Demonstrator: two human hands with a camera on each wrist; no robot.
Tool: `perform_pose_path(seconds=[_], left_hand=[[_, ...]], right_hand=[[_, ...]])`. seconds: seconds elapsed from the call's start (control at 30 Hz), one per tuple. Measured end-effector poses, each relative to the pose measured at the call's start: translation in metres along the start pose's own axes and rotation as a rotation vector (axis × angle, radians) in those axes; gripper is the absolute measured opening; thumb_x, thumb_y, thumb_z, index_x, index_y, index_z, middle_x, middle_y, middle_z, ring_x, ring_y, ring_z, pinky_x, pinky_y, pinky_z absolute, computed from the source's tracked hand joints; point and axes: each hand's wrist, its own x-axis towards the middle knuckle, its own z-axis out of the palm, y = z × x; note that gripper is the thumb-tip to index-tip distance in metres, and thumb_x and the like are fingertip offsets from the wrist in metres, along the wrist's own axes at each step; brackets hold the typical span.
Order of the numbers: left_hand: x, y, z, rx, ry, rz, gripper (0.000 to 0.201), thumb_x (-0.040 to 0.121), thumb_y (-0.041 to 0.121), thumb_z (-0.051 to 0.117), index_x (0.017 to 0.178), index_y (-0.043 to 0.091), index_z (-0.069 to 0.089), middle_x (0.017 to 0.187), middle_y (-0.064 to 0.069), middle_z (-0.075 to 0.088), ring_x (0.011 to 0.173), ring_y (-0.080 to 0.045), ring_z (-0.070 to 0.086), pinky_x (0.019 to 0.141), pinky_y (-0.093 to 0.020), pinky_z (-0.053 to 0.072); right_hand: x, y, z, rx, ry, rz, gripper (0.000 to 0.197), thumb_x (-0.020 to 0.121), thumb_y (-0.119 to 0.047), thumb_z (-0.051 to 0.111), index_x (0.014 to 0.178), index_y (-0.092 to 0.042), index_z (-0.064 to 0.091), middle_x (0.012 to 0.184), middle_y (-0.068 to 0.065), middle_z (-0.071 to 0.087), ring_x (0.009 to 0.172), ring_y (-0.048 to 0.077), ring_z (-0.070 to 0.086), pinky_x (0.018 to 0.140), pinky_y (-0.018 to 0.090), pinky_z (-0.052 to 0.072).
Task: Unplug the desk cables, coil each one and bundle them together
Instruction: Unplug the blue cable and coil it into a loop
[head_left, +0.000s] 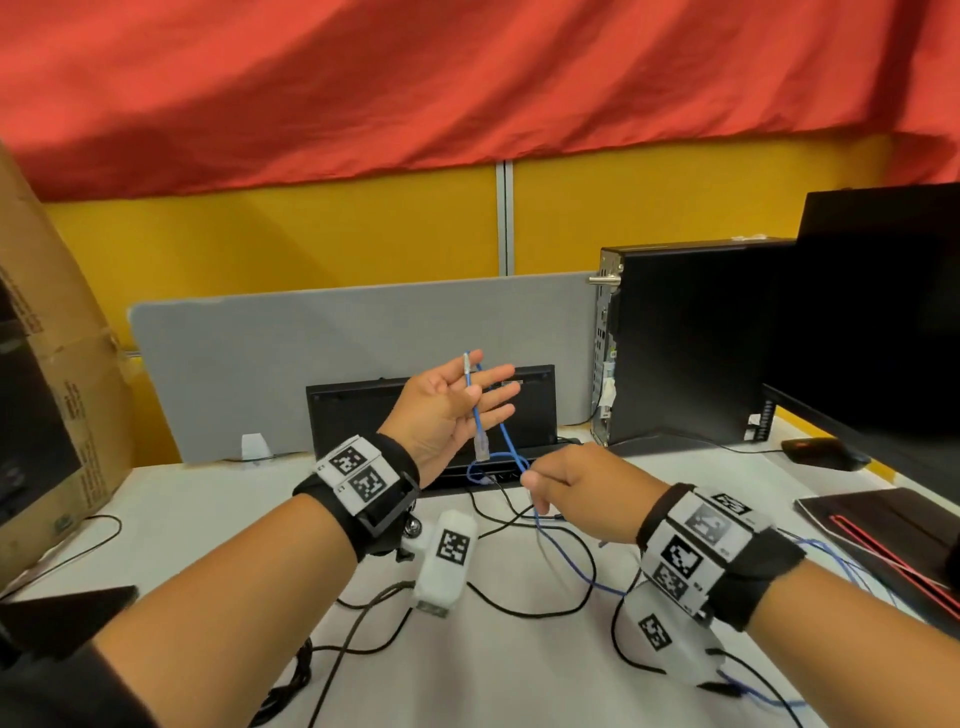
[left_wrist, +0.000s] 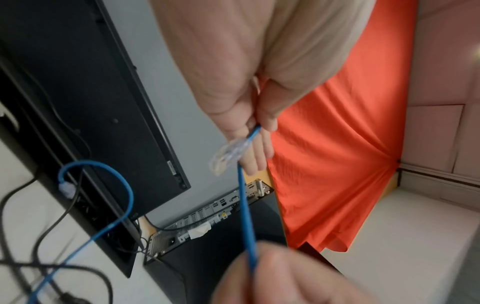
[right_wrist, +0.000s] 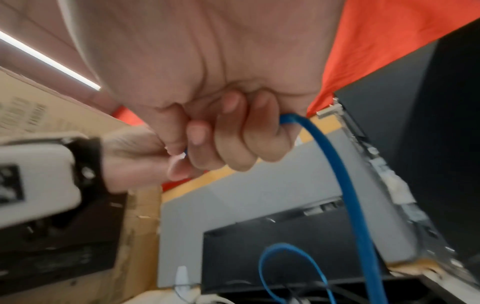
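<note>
Coiling is the step we judge to be in hand: we are starting the first turns of the blue Ethernet cable (head_left: 506, 441) above the white desk (head_left: 197, 499).

At far left a cardboard box (head_left: 57, 364) leans at the desk edge; what it holds we cannot see. Next, our left hand (head_left: 447, 410) is raised palm-up with the fingers spread, and the cable passes between them near its clear plug (head_left: 482, 446), which hangs over the palm; the left wrist view shows two fingers nipping the cable just behind that plug. To its right, our right hand (head_left: 582, 491) has its fingers curled round the same cable lower down, pinching it taut. The rest of the cable trails down over the desk among loose black cables (head_left: 545, 608). A black desktop tower (head_left: 691, 343) stands at right.

The next move, we reckon, calls for carrying the right-hand length round the left hand into an even loop without kinking, keeping the plug trapped.
</note>
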Motion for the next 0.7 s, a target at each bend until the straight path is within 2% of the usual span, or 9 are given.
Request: perform_pose_path(seconds=[0.07,0.17,0.23,0.3,0.4,0.43,0.5,0.57,0.7], left_hand=[[0.001,-0.006,0.001,0.033,0.032,0.011,0.05,0.099,-0.008,0.036,0.147,0.003,0.03,0.124,-0.016,0.062,0.118,-0.032,0.061,0.098,-0.044,0.051],[0.0,-0.012,0.005,0.173,0.019,-0.015,0.049,0.1,-0.008,0.034,0.147,0.006,0.033,0.124,-0.015,0.064,0.119,-0.029,0.061,0.106,-0.048,0.043],[-0.004,-0.012,0.01,0.262,-0.033,-0.049,0.046,0.1,-0.008,0.033,0.144,0.006,0.037,0.118,-0.015,0.069,0.11,-0.025,0.066,0.104,-0.044,0.046],[-0.009,-0.011,0.017,0.326,-0.095,-0.1,0.044,0.099,-0.009,0.036,0.141,0.003,0.041,0.108,-0.013,0.073,0.095,-0.021,0.07,0.094,-0.037,0.053],[-0.019,-0.008,0.022,0.359,-0.245,-0.177,0.04,0.095,-0.013,0.034,0.131,-0.007,0.052,0.109,-0.027,0.067,0.1,-0.037,0.067,0.098,-0.046,0.051],[-0.022,-0.006,0.022,0.364,-0.282,-0.205,0.04,0.094,-0.013,0.033,0.127,-0.008,0.055,0.103,-0.03,0.067,0.096,-0.041,0.068,0.098,-0.048,0.05],[-0.025,-0.003,0.022,0.378,-0.272,-0.253,0.04,0.094,-0.01,0.032,0.124,-0.005,0.059,0.081,-0.024,0.067,0.072,-0.033,0.068,0.094,-0.046,0.051],[-0.026,-0.003,0.02,0.35,-0.239,-0.287,0.042,0.093,-0.006,0.03,0.123,-0.004,0.06,0.063,-0.013,0.053,0.053,-0.021,0.052,0.094,-0.047,0.047],[-0.027,0.0,0.022,0.224,-0.212,-0.349,0.035,0.096,0.007,0.032,0.108,-0.001,0.064,0.052,-0.001,0.029,0.044,-0.013,0.025,0.104,-0.057,0.043]], right_hand=[[-0.002,-0.011,-0.006,0.033,-0.009,-0.034,0.037,0.099,-0.035,0.044,0.072,-0.022,0.065,0.063,-0.008,0.055,0.063,0.008,0.053,0.071,0.031,0.049],[-0.005,-0.021,-0.015,0.099,-0.029,-0.051,0.032,0.098,-0.03,0.048,0.069,-0.027,0.062,0.06,-0.009,0.054,0.059,0.003,0.05,0.063,0.024,0.044],[-0.005,-0.024,-0.023,0.152,-0.008,-0.068,0.032,0.098,-0.026,0.049,0.069,-0.026,0.062,0.057,-0.015,0.057,0.052,-0.001,0.047,0.057,0.018,0.036],[-0.005,-0.024,-0.029,0.224,0.046,-0.071,0.033,0.099,-0.025,0.05,0.069,-0.021,0.063,0.059,-0.009,0.059,0.044,0.001,0.041,0.054,0.017,0.034],[-0.002,-0.02,-0.036,0.343,0.201,-0.077,0.032,0.095,-0.024,0.059,0.069,-0.006,0.066,0.049,-0.007,0.052,0.042,0.0,0.043,0.048,0.012,0.036],[0.0,-0.017,-0.038,0.362,0.25,-0.078,0.032,0.092,-0.025,0.064,0.068,-0.003,0.066,0.052,-0.004,0.056,0.047,-0.001,0.048,0.052,0.014,0.041],[0.003,-0.012,-0.039,0.366,0.313,-0.065,0.031,0.085,-0.031,0.072,0.069,-0.004,0.067,0.055,-0.001,0.058,0.049,0.0,0.048,0.055,0.017,0.045],[0.006,-0.007,-0.037,0.354,0.353,-0.07,0.028,0.08,-0.033,0.076,0.069,-0.009,0.069,0.047,-0.01,0.049,0.044,0.002,0.042,0.048,0.012,0.036],[0.014,-0.003,-0.026,0.247,0.454,-0.089,0.021,0.08,-0.039,0.074,0.068,-0.021,0.07,0.047,-0.015,0.051,0.048,0.002,0.044,0.05,0.015,0.037]])
